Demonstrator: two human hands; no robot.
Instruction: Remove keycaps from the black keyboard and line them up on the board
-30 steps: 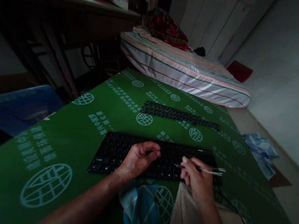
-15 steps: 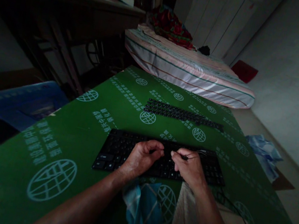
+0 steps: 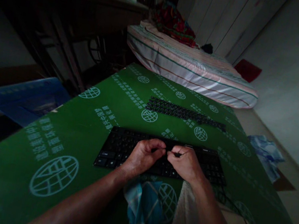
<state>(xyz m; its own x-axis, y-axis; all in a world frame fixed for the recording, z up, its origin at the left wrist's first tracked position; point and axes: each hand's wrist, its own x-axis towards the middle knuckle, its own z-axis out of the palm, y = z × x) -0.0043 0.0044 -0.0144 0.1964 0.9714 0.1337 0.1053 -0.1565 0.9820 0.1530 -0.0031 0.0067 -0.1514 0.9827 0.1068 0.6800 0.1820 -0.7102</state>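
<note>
Your bare left forearm [image 3: 90, 198] slants up and rightward from the bottom of the view, and your bare right forearm [image 3: 213, 216] slants up and leftward. Your left hand [image 3: 143, 156] curves its thumb and index finger toward each other, their tips close together. Your right hand [image 3: 186, 163] faces it, back upward, fingers curled in a pinching grip. The two hands' fingertips nearly meet, while your wrists stay farther apart.
</note>
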